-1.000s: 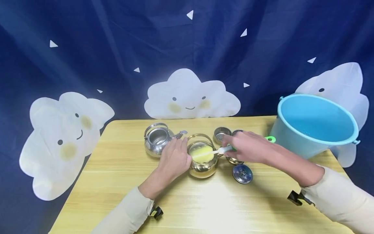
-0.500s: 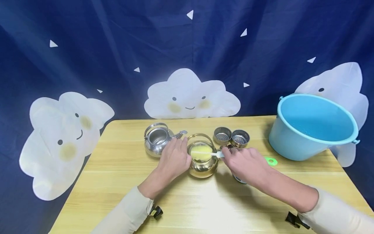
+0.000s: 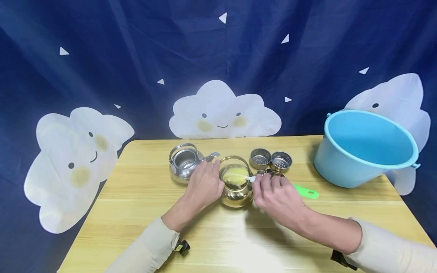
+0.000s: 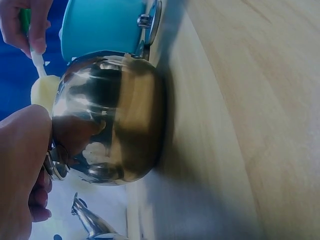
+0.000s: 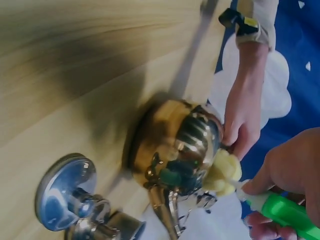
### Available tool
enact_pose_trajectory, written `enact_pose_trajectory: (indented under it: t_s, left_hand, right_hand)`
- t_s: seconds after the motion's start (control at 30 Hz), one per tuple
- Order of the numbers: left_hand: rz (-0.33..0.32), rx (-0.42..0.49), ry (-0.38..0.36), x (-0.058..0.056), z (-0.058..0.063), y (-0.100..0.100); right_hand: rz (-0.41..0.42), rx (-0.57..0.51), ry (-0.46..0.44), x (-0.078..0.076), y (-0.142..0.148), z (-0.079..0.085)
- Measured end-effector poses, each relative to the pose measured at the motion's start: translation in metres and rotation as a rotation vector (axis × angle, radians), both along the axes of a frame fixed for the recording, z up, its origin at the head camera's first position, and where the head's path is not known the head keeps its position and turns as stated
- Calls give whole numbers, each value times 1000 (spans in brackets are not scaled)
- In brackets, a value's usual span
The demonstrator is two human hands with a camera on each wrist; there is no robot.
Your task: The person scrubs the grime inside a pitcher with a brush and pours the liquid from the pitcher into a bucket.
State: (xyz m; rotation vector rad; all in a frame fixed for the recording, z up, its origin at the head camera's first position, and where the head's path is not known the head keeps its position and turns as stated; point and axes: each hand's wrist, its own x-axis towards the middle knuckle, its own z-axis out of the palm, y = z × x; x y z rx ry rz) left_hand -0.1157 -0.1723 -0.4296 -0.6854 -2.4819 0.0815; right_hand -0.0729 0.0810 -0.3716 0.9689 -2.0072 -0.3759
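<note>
My left hand [image 3: 206,181] holds the left side of a shiny golden teapot [image 3: 235,198] at the base of its raised loop handle. The lidless pot stands upright on the wooden table. In my right hand [image 3: 281,200] is a sponge brush [image 5: 287,211] with a green grip and a white neck. Its pale yellow sponge head [image 5: 222,172] sits at the pot's open mouth, tilted in the right wrist view. Just left of the golden pot stands a silver teapot [image 3: 180,173], also lidless, its spout pointing toward my left hand.
Two perforated metal strainers [image 3: 260,158] lie behind the right hand. Metal lids, one bluish silver [image 5: 65,192], lie by the golden spout, mostly hidden from the head view. A large light blue bucket [image 3: 341,172] stands at the right. A dark blue cloud-print curtain [image 3: 225,49] hangs behind.
My right hand has come down and toward the table's front with the brush, swinging the green grip end forward. The sponge stays at the pot's mouth; the left hand keeps its place.
</note>
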Motion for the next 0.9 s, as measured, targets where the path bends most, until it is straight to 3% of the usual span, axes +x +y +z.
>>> enact_pose_trajectory:
  t_s: [0.27,0.53,0.8,0.9]
  left_hand:
    - [-7,-7,-8,-1,0,0]
    - [-10,-11,13,0,0,-1]
    - [-26,35,2,-1,-1,-2]
    - [-34,55,9,-1,-2,-1]
  right_hand:
    - [-68,74,81,6,-11,9]
    - [-9,134,79,1,-14,24]
    - [-123,482,27,-5,-24,59]
    - [-130,544,-34,-14,-28,73]
